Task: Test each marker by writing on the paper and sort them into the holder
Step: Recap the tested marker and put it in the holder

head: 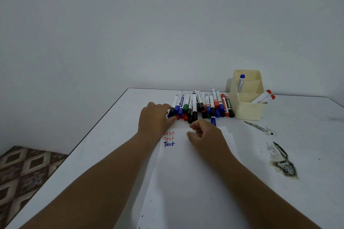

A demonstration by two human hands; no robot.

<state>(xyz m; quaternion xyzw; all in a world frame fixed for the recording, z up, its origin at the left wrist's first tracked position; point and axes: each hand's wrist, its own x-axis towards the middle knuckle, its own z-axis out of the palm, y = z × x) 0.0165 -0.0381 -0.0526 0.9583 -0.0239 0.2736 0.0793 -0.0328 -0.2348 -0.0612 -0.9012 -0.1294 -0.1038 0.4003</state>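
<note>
A pile of markers (201,105) with blue, black, red and green caps lies across the far side of the white table. In front of it is a sheet of paper (186,182) with "Test" written twice in red and once in blue. A cream holder (247,109) stands to the right of the pile, with one blue marker (241,82) upright in a back compartment and two red markers (264,96) leaning in the front one. My left hand (155,119) touches the left end of the pile with its fingertips. My right hand (204,134) hovers over the paper's top edge, fingers loosely curled, holding nothing.
Dark burn-like stains (283,161) mark the table on the right of the paper. The table's left edge (74,150) drops to a patterned floor (24,173). A plain wall stands behind the table.
</note>
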